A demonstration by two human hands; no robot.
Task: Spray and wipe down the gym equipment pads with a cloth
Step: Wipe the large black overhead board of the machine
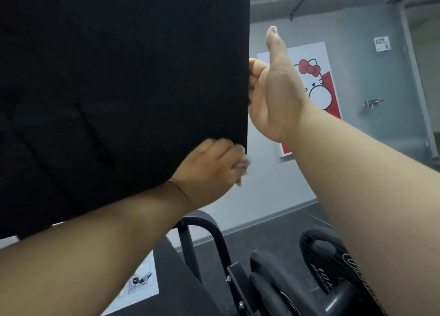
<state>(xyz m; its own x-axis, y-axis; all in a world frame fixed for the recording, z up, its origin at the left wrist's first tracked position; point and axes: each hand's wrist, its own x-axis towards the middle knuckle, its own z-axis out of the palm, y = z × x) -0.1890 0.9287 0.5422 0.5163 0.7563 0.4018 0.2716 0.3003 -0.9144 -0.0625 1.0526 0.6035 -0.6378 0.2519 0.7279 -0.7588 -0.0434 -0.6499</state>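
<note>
"Where was the cloth at that moment?"

"Bunched in the left grip, which was clenched round it. Only a pale crumple of cloth showed past the fingers, pressed at the lower right corner of the black pad."

"And the other one?"

"The right grip was grasping the pad's right edge higher up, fingers hooked behind it and thumb standing free. I took that as bracing, so the pad would not give way under the rubbing."

"Was the pad wet?"

"I could not tell; the surface was too dark and flat to show any sheen."

"So how should the step have been done well?"

"3 things, in my judgement. 1, open the cloth flatter, since a tight wad meets little of the surface. 2, work from that corner in long overlapping strokes along the right edge and then inward, because nearly the whole face lay to the left of both grips. 3, run the cloth over the edge itself, where hands and sweat tend to land."

"Any hazard?"

"The bracing fingers sat right on the wiping path. They would have to shift along the edge, or a strip under them would be missed."
</note>
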